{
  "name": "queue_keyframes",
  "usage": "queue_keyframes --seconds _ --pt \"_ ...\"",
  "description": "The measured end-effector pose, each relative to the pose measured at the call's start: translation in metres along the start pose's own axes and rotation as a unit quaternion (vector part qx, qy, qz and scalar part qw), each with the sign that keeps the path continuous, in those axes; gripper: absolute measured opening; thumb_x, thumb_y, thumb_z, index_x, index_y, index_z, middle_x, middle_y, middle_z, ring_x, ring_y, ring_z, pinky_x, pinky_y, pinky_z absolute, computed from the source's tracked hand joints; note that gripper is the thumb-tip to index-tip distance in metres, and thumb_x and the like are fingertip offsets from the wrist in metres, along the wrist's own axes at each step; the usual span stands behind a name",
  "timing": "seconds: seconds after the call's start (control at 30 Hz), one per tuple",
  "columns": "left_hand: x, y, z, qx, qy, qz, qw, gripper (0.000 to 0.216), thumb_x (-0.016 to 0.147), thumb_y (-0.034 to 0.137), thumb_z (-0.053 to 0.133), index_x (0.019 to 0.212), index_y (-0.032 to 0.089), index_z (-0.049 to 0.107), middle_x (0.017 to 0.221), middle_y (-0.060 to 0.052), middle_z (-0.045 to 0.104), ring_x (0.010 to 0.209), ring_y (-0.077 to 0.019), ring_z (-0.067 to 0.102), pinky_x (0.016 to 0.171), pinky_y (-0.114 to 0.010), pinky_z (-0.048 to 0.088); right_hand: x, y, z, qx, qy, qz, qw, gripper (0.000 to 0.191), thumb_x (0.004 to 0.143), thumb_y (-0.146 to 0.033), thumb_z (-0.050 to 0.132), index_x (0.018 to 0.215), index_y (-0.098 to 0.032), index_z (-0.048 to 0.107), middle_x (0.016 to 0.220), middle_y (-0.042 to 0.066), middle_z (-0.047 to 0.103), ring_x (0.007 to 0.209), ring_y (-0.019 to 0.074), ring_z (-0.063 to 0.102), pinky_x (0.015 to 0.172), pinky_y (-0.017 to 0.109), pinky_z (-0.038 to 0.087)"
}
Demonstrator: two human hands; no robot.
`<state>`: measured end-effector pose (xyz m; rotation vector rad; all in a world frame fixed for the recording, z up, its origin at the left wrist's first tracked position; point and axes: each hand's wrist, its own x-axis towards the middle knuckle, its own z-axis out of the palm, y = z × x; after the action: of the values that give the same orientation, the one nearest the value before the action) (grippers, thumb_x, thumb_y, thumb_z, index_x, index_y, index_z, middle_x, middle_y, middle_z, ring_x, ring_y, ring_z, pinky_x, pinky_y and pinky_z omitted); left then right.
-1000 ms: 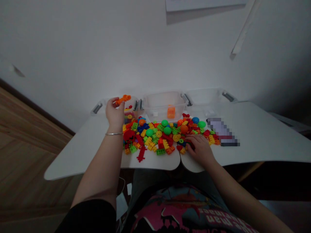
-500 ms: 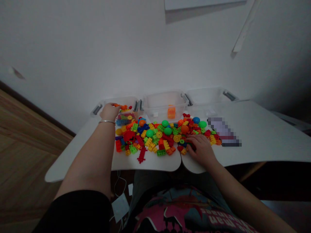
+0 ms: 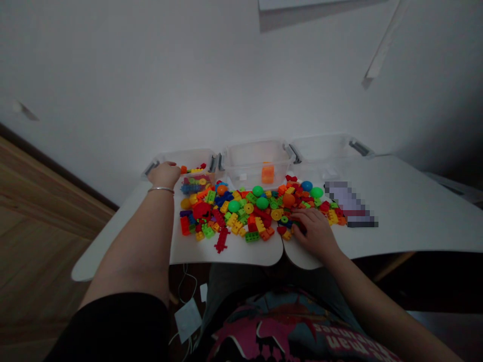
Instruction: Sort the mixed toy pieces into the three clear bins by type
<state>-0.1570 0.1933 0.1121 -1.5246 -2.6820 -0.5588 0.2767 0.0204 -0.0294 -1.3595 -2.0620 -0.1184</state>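
My left hand (image 3: 165,175) reaches over the left clear plastic bin (image 3: 204,152), with its fingers partly hidden. It looks open and shows nothing in its grip. An orange toy piece (image 3: 183,170) lies in the bin beside the fingertips, near other red and yellow pieces. My right hand (image 3: 313,229) rests open at the right front of a pile of toy building blocks, fingers stretched over dark and red pieces. A yellow wheel-like piece (image 3: 276,215) and an orange ball (image 3: 289,200) lie close to it. A red flat piece (image 3: 222,240) sits at the pile's front edge.
A middle clear bin (image 3: 247,157) holds an orange block (image 3: 267,173). The right clear bin (image 3: 320,146) stands beside it against the wall. A pixelated flat object (image 3: 349,205) lies right of the pile. The white table (image 3: 407,216) has a seam at its front.
My left hand has moved slightly left and away from the orange piece it held over the left bin; its fingers have let go. My right hand stays at the pile.
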Motion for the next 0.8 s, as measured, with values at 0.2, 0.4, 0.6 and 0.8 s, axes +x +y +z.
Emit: queue_keyframes --seconds 0.2,0.4,0.6,0.8 --pt "-0.004 -0.003 0.002 0.061 -0.027 0.043 0.997 0.036 0.081 0.032 0.053 0.106 0.018 0.075 0.12 -0.018 0.068 0.115 -0.0384 0.06 0.093 -0.052 0.045 -0.001 0.0 0.0 0.004 0.0 -0.001 1.0 0.022 0.085 -0.025 0.057 0.103 -0.019 0.066 0.111 0.009 0.069 0.106 0.0274 0.059 0.096 0.046 0.046" --pt "-0.022 0.0 -0.001 0.059 0.001 0.106 0.993 0.044 0.089 0.036 0.042 0.119 0.02 0.07 0.125 -0.016 0.067 0.121 -0.0377 0.056 0.103 -0.055 0.036 -0.001 0.0 0.001 0.003 -0.004 0.006 1.0 0.022 0.085 -0.026 0.057 0.104 -0.019 0.067 0.112 0.009 0.069 0.107 0.0273 0.06 0.096 0.045 0.046" --pt "-0.093 0.004 -0.001 -0.068 0.146 0.283 0.946 0.046 0.091 0.035 0.045 0.132 0.022 0.059 0.143 -0.01 0.053 0.137 -0.0333 0.037 0.114 -0.054 0.021 -0.002 0.0 0.002 0.006 -0.001 0.007 1.0 0.023 0.086 -0.028 0.056 0.104 -0.019 0.067 0.114 0.009 0.069 0.107 0.0276 0.06 0.097 0.047 0.046" --pt "-0.187 -0.009 0.014 -0.054 0.124 0.32 0.938 0.035 0.089 0.037 0.051 0.114 0.022 0.069 0.109 -0.012 0.066 0.107 -0.0299 0.056 0.097 -0.045 0.042 -0.002 0.0 0.001 0.014 0.005 0.002 1.0 0.023 0.085 -0.026 0.056 0.105 -0.021 0.067 0.115 0.009 0.069 0.107 0.0275 0.061 0.097 0.047 0.047"
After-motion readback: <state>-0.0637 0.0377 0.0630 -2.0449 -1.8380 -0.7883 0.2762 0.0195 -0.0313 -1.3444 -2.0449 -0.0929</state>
